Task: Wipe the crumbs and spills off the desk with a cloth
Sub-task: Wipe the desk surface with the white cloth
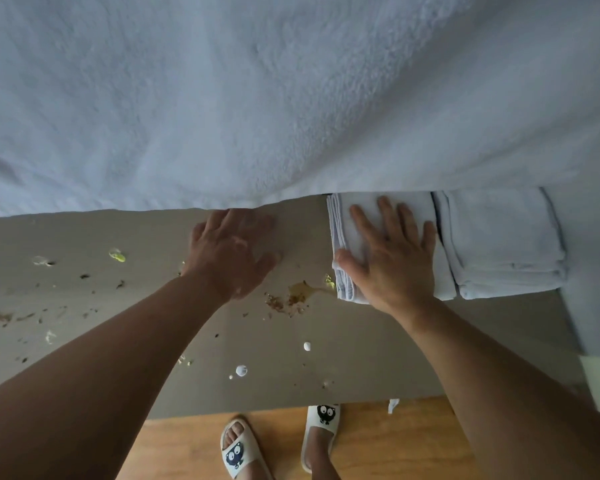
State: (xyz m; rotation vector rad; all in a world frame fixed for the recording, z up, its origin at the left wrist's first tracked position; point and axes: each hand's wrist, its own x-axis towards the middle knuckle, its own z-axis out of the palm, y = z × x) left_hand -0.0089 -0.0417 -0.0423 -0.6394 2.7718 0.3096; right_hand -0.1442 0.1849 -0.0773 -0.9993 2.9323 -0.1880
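The grey desk (378,348) carries brown crumbs (278,303), a yellowish spill (303,289), green bits (118,255) and white drops (241,370). A folded white cloth (347,216) lies at the desk's far right part. My right hand (392,258) lies flat on that cloth, fingers spread, thumb at its left edge. My left hand (232,251) hovers over or rests on the bare desk left of the cloth, fingers apart, holding nothing. Its fingertips reach the hanging white fabric at the far edge.
A second folded white cloth (503,244) lies right of the first. A large white textured fabric (291,98) fills the whole upper view. Below the desk's near edge are a wooden floor (395,445) and my feet in white slippers (321,434).
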